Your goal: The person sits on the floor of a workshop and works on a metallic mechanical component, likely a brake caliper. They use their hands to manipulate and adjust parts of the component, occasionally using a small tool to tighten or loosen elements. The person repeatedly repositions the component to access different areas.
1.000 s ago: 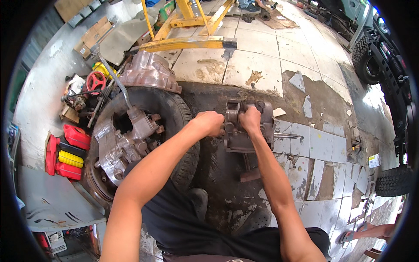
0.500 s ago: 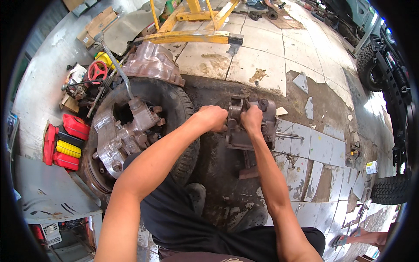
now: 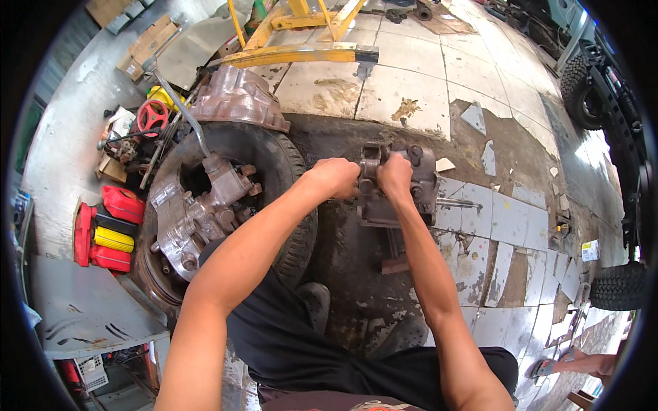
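Note:
A grimy metal gearbox housing (image 3: 425, 179) stands low in front of me, its thin shaft (image 3: 458, 203) sticking out to the right. At its left end my left hand (image 3: 334, 178) is closed in a fist, knuckles up. My right hand (image 3: 395, 175) is closed over the top of the housing, fingers curled down into it. Whatever either hand grips is hidden behind the fingers. Left of my arms, a second gearbox part with a long lever (image 3: 184, 113) rests on a big tyre (image 3: 291, 154).
A bell-shaped casting (image 3: 236, 99) lies beyond the tyre. Yellow steel stand legs (image 3: 295, 55) are at the far side. Red and yellow cases (image 3: 113, 236) sit at the left, broken floor tiles (image 3: 504, 222) at the right. Another person's foot (image 3: 545, 368) shows at lower right.
The view has shifted slightly. Both hands stay closed at the gearbox housing, with little visible movement against it.

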A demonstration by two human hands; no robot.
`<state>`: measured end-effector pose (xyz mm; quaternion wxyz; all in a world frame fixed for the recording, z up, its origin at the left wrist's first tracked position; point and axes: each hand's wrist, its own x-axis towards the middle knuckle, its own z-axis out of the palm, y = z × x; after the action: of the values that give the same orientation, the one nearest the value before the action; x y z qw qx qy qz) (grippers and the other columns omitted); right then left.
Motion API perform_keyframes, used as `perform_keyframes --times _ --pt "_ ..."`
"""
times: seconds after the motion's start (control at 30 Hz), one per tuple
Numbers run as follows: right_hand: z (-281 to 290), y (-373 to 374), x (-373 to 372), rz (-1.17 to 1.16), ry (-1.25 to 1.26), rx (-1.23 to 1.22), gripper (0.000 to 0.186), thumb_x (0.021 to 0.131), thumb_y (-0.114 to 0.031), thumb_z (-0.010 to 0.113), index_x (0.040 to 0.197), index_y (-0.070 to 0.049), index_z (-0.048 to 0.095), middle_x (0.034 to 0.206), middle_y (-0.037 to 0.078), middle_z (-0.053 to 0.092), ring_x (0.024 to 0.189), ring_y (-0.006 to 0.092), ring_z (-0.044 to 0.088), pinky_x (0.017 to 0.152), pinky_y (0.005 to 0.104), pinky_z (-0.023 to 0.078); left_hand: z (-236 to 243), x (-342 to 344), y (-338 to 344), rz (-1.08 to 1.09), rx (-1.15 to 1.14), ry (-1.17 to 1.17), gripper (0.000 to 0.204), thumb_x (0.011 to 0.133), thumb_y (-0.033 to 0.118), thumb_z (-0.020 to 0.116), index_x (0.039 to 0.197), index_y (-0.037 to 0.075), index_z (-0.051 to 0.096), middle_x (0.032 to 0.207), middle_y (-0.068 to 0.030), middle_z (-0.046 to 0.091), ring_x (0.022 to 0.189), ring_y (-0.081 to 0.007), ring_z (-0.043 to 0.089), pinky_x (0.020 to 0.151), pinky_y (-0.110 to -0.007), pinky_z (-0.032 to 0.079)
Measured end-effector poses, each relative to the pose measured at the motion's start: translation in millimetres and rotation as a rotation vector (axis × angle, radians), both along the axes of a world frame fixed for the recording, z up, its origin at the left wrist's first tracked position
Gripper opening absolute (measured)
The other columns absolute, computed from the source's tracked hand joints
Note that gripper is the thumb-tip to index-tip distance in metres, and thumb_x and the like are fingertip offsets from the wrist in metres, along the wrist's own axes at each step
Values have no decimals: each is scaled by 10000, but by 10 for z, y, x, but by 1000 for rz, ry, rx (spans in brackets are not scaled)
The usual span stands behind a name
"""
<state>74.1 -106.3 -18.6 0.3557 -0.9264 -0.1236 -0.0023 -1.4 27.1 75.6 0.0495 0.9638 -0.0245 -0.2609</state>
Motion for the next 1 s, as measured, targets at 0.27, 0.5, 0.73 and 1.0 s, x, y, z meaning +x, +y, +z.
perform_keyframes --times 0.27,0.5,0.73,1.0 --pt "-55 -47 75 -34 -32 14 159 748 -55 646 826 79 685 873 343 653 891 486 654 802 516 534 75 2 -68 -9 -26 -6 431 841 351 704 1136 43 645 1069 -215 681 1038 -383 640 889 -480 513" --pt "-10 -37 -22 23 19 -62 155 758 -54 637 823 76 693 821 325 658 846 472 668 785 505 543 50 -16 -31 0 -3 2 459 833 355 711 1173 54 640 1069 -214 683 1035 -378 642 889 -481 515" --pt "5 -18 -116 16 3 -50 153 750 -49 643 818 84 676 847 328 659 861 470 664 792 507 543 54 -30 -9 3 8 1 460 837 363 709 1155 39 638 1059 -219 683 1036 -383 640 878 -485 518" --pt "27 15 -137 22 -7 -54 147 773 -44 627 848 72 679 874 319 665 886 464 665 803 514 537 86 -55 8 17 -3 -2 476 839 367 707 1184 48 633 1053 -221 686 1035 -382 641 885 -478 517"
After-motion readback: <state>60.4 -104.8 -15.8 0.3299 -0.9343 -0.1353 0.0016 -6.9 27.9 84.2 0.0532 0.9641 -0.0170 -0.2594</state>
